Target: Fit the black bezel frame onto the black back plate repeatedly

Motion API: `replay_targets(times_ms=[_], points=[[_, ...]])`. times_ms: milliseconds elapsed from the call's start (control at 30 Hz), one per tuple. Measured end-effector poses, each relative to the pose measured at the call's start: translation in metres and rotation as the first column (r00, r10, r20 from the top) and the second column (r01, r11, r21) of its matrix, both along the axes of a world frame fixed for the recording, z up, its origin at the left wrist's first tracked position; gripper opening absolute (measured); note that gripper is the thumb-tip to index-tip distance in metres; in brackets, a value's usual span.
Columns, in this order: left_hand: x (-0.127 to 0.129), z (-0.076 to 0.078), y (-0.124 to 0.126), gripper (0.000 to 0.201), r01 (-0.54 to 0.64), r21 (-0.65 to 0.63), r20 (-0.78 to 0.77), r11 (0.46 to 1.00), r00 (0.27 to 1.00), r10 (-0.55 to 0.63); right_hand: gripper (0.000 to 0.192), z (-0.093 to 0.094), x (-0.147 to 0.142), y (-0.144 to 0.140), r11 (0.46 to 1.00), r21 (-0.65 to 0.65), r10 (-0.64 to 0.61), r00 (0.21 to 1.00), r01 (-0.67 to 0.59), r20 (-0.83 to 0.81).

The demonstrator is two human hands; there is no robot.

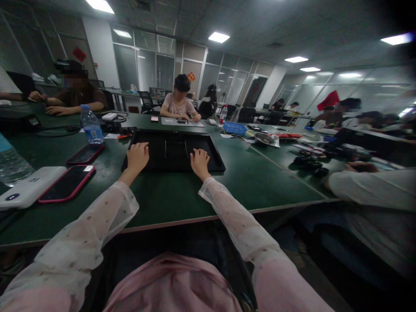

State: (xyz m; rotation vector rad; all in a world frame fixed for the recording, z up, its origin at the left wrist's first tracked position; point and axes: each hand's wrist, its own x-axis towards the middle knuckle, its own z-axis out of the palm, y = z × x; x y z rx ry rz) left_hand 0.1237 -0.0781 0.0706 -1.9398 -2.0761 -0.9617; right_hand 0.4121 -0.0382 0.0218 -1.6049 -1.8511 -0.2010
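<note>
Left on the green bench [169, 199], the left hand [138, 157] is loosely curled at the near-left side of a tray [177, 159]; I cannot tell whether it pinches anything. The tray is black, shallow and rectangular, with two thin pale lines inside, and lies flat between and below the hands. The right hand [199, 161], fingers loosely spread, is over its right part.

The person's left arm [97, 225] and right arm [240, 223] reach forward, the left hand [138, 157] and right hand [199, 163] palm down, well apart, their fingers [203, 153] slightly bent.
</note>
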Motion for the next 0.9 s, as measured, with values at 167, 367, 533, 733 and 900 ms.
replay_targets(times_ms=[167,367,533,733,900], points=[[0.059,-0.03,0.004,0.049,0.201,-0.017,-0.139,0.979,0.97,-0.201,0.051,-0.002,-0.057,-0.011,0.998,-0.026,0.06,0.99,-0.058,0.126],[0.061,-0.06,0.006,0.05,0.249,-0.061,-0.262,0.967,0.93,-0.256,0.049,-0.004,-0.065,-0.013,0.995,-0.087,0.059,0.981,-0.044,0.183],[0.06,-0.057,0.009,0.046,0.304,-0.05,-0.212,0.951,0.927,-0.308,0.046,-0.003,-0.063,-0.014,0.994,-0.087,0.088,0.978,-0.073,0.187],[0.029,-0.046,0.011,0.043,0.219,0.198,-0.054,0.955,0.976,-0.212,0.047,0.001,-0.048,-0.008,0.991,-0.033,0.132,0.98,-0.129,0.15],[-0.049,-0.047,0.011,0.038,-0.048,0.247,0.094,0.968,0.995,0.025,0.049,0.007,0.014,0.006,0.995,0.007,-0.101,0.995,0.101,0.017]])
